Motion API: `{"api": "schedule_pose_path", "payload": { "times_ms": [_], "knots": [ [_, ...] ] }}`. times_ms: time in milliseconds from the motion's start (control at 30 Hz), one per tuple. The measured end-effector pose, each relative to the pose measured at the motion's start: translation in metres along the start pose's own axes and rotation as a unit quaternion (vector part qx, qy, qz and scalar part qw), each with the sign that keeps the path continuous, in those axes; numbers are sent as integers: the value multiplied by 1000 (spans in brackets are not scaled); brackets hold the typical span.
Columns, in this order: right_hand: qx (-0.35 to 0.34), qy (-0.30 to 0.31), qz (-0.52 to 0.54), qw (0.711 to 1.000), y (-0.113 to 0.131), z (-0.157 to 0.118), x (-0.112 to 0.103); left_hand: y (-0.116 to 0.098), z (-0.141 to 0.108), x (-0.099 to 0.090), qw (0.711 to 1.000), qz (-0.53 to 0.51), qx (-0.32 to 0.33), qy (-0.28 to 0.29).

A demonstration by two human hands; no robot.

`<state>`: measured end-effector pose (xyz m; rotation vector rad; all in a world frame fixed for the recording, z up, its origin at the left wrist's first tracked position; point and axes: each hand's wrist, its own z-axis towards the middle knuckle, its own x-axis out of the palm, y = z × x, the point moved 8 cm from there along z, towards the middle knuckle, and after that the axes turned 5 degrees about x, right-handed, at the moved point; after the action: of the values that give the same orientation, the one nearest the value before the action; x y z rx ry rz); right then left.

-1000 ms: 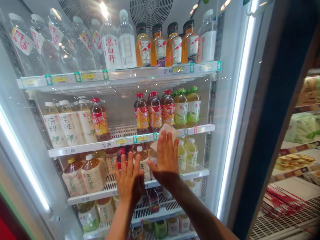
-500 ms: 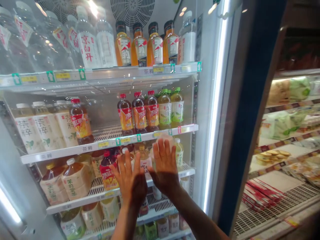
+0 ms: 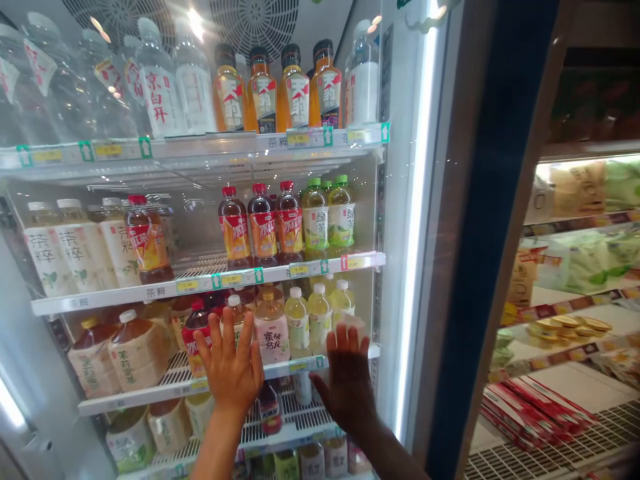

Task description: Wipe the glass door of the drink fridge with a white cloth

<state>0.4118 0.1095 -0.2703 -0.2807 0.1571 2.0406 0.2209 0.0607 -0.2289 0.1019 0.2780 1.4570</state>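
Both hands are raised toward a glass fridge door, with bottled drinks behind it. My left hand (image 3: 233, 370) is open, fingers spread and pointing up, and overlaps a red-capped bottle (image 3: 196, 330) and a white-capped bottle (image 3: 234, 302). To its right, my right hand (image 3: 347, 380) is open too, flat and in shadow, with the thumb apart. A pale patch (image 3: 354, 324) shows behind its fingertips; I cannot tell whether it is a cloth or a reflection. Between the hands stand a peach-labelled bottle (image 3: 270, 327) and pale yellow bottles (image 3: 299, 317).
Above are red-labelled tea bottles (image 3: 263, 230), green-capped bottles (image 3: 316, 217) and a top shelf with amber bottles (image 3: 295, 93) and clear water bottles (image 3: 160, 83). A dark door frame (image 3: 480, 220) and light strip (image 3: 417, 220) stand right. Beyond is another shelf with red packets (image 3: 543, 407).
My hands have moved apart and lower in the view, the right one to the right and the left one to the left. The shelves have shifted slightly left in view.
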Motion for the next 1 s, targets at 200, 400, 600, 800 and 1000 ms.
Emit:
{"api": "schedule_pose_path", "payload": {
  "times_ms": [200,400,600,800,1000],
  "knots": [
    [6,6,6,1000,-25,40,-9,-2,2,-2,1000,6,11,-14],
    [0,18,20,1000,14,-7,7,-4,3,-2,1000,8,12,-8],
    [-12,-16,62,998,45,41,2,-3,1,-2,1000,9,11,0],
    [-36,-4,53,998,65,-17,15,-3,0,-3,1000,8,16,3],
    [-32,1,67,997,74,14,19,-3,1,-3,1000,-2,16,-1]
  ]
}}
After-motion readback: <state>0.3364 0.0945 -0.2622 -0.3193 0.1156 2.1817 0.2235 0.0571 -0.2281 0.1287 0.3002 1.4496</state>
